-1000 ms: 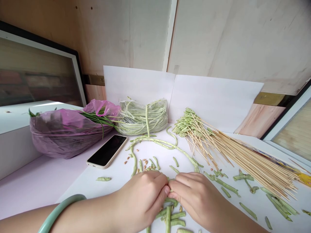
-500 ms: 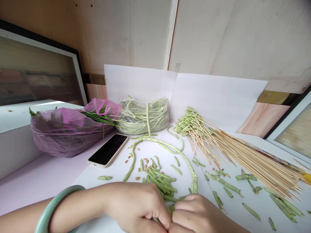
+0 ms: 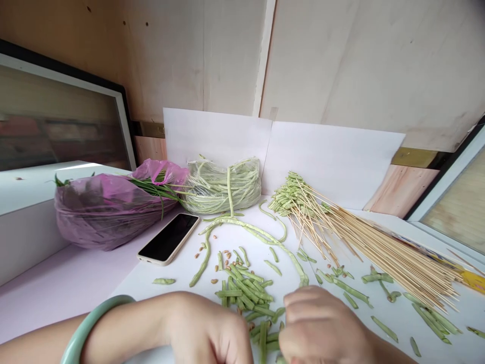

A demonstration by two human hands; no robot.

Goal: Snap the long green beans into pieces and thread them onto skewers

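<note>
My left hand, with a green bangle on its wrist, is at the front with fingers curled down. What those fingers hold, if anything, is hidden. My right hand is closed around the near end of a long green bean, which curves back across the white surface. The hands are apart. Between and behind them is a pile of short cut bean pieces. Small brown seeds are scattered beyond the pile.
A phone lies left of the beans. Behind it stand a purple bag of greens and a clear bag of long beans. To the right are skewers with threaded bean bundles and loose bean scraps.
My hands, pressed together before, have drawn apart and uncovered more of the cut pieces between them. The view has shifted slightly.
</note>
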